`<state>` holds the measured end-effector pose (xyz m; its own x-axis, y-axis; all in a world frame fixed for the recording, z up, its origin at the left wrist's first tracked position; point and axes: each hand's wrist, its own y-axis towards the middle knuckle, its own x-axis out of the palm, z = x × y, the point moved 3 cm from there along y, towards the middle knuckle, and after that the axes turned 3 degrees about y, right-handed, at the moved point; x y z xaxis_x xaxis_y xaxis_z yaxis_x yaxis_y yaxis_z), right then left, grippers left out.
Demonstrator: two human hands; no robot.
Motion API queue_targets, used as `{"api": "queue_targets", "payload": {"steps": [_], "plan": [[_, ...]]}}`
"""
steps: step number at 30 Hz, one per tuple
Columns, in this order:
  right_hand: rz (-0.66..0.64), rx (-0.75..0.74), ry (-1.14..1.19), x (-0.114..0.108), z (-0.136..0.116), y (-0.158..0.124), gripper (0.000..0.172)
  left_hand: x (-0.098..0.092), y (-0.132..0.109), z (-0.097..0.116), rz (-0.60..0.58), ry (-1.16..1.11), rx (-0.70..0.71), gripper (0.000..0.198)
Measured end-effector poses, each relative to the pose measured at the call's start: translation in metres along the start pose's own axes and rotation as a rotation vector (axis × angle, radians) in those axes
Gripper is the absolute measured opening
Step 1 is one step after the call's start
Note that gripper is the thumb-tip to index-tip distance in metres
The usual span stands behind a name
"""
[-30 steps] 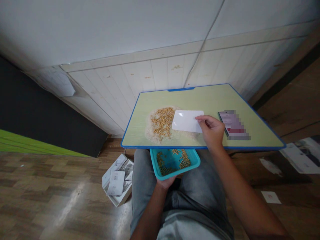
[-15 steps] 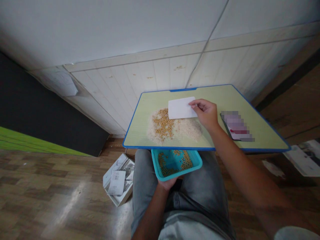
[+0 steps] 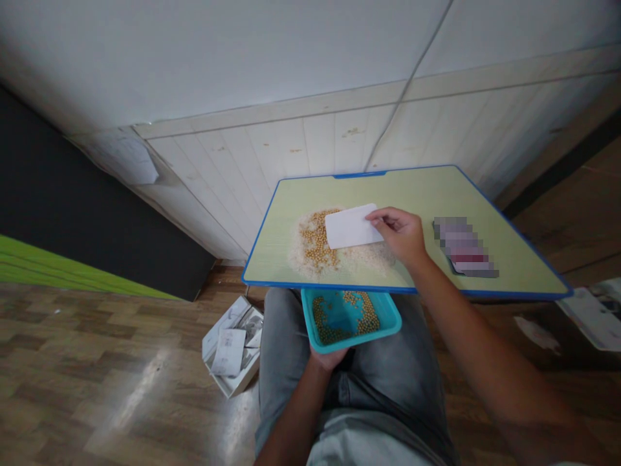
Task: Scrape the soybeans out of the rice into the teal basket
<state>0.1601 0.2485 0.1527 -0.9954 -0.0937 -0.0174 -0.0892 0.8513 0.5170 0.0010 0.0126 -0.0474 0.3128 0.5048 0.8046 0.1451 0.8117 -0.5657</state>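
Observation:
Pinched at its right end by my right hand (image 3: 400,233), a white card (image 3: 353,226) is held over a spread of pale rice-like grains (image 3: 303,259) on the table. Its left edge meets a patch of round yellow beans, likely soybeans (image 3: 317,236). Below the table's front edge, a turquoise plastic tub (image 3: 354,343) rests over my lap, with more beans (image 3: 369,317) inside along its walls. My left hand (image 3: 330,357) supports the tub from underneath at its near side; most of its fingers are hidden beneath it.
The small light-green table (image 3: 407,188) has a blue rim. A blurred flat object (image 3: 464,247) lies on its right side. On the wooden floor to the left stands an open white box (image 3: 233,349) with papers. A white panelled wall (image 3: 272,149) is behind the table.
My right hand has brought the card slightly down towards me, over the right part of the pale grains. The tub appears slightly further right as the whole view shifts.

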Motion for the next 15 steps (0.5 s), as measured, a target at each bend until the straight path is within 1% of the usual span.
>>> {"api": "queue_targets", "payload": {"steps": [2, 8, 12, 15], "plan": [[-0.004, 0.002, -0.012, 0.000, 0.000, -0.001, 0.014, 0.000, 0.001, 0.000, 0.022, 0.004, 0.021, 0.074], [-0.041, 0.036, 0.013, -0.002, 0.001, -0.003, 0.013, 0.002, 0.001, 0.000, 0.141, 0.041, 0.033, 0.073], [-0.059, 0.039, 0.023, -0.004, 0.000, -0.007, 0.007, 0.005, 0.000, 0.000, 0.115, 0.048, 0.027, 0.074], [-0.069, 0.039, 0.029, -0.004, -0.001, -0.014, 0.008, 0.008, -0.002, 0.000, 0.108, 0.052, 0.044, 0.077]]}}
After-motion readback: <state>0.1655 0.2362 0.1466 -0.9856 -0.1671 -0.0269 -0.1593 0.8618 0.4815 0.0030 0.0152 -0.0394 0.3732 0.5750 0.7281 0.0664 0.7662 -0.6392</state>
